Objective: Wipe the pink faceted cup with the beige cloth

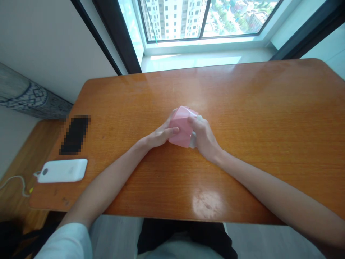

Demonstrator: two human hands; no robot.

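Observation:
Between my two hands is a small pink box-like object point(181, 124) with flat, angled faces, held above the middle of the table. My left hand point(161, 134) grips its left side, the thumb lying across the near face and the other fingers hidden behind it. On the right, my right hand point(202, 135) is closed round the other end, its thumb pressed on the top edge. A pale grey-white part point(193, 140) shows at that end, beside my right fingers. What exactly the object is, I cannot make out.
The brown wooden table point(269, 126) stands before a window point(202, 21). At its left lie a white device point(63, 170) with a cable point(20, 177) and a dark, pixelated rectangle point(74, 135). A patterned grey fabric point(35, 95) is beyond the left edge.

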